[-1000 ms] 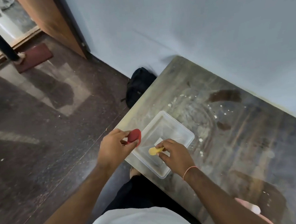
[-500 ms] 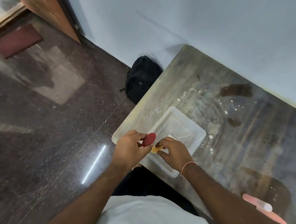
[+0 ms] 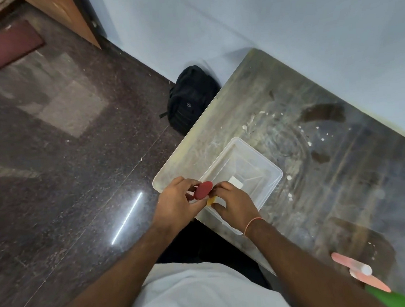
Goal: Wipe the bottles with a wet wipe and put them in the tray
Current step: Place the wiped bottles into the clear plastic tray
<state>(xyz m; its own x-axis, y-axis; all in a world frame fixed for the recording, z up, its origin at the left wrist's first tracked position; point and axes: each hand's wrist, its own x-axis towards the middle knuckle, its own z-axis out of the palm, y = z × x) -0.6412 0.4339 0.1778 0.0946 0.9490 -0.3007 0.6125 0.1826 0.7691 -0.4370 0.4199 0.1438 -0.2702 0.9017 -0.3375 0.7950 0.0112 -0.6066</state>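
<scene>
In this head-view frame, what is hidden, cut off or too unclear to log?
- Yellow object: mostly covered by the right hand; identity unclear.
- Red item: the left hand hides all but its rounded end.
- Pink bottles and green object: cut by the bottom-right edge.
- White piece in the tray: too small.

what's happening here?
A person sits at the table, both hands together over the near edge of the clear tray. The left hand grips a red piece, perhaps a cap; the right hand holds a small yellow thing, mostly hidden. The tray holds only a small white piece. A pink bottle and something green lie at the table's near right, not yet in the tray.
</scene>
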